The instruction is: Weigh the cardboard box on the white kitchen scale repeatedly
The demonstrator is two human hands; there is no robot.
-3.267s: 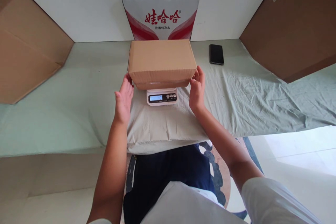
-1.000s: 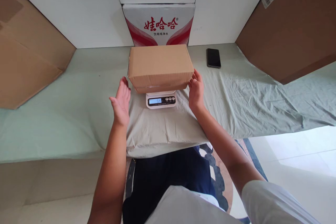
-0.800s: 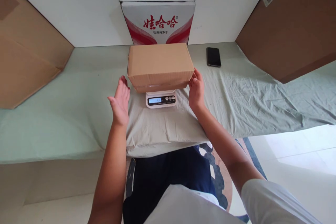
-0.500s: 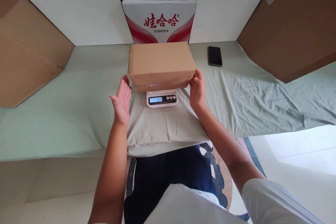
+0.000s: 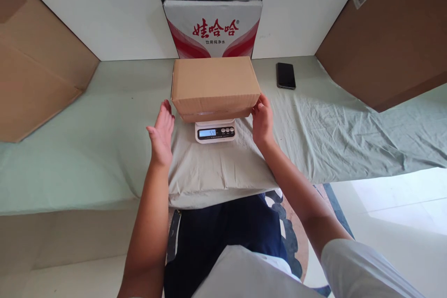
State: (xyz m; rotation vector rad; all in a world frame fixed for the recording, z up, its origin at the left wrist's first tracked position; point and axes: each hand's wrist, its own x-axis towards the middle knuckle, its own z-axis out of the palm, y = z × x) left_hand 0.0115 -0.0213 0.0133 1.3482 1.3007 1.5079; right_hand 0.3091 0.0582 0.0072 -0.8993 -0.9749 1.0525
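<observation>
Pale green cloth (image 5: pixel 104 149) is covering the long surface here, wrinkling more toward the R end; white panels (image 5: pixel 94 18) are running along the back. Printed carton (image 5: pixel 213 28) w/ red lettering is standing btwn them, mid-bkgd. Big cardboard sheets are flanking the spot, one L (image 5: pixel 42 56), one R (image 5: pixel 380 42), the R one showing a label up top. Black phone (image 5: pixel 286 76) is lying flat on the cloth, R of center, well apart from both hands.

Brown box (image 5: pixel 216 77) is sitting closed on the white scale (image 5: pixel 215 138), overhanging it both sides, just in front of the carton. Scale's front panel is sticking out toward the person, display lit, digits looking like "54"; decimal pt too small to tell.

L hand (image 5: pixel 161 135) is hovering just beside the box's L front corner, palm facing in, fingers held close together, thumb spreading away; nothing in it. R hand (image 5: pixel 262 118) is staying close at the R front corner, fingers curling, tips partly hidden behind the box edge, so can't tell if they're gripping or only touching.
</observation>
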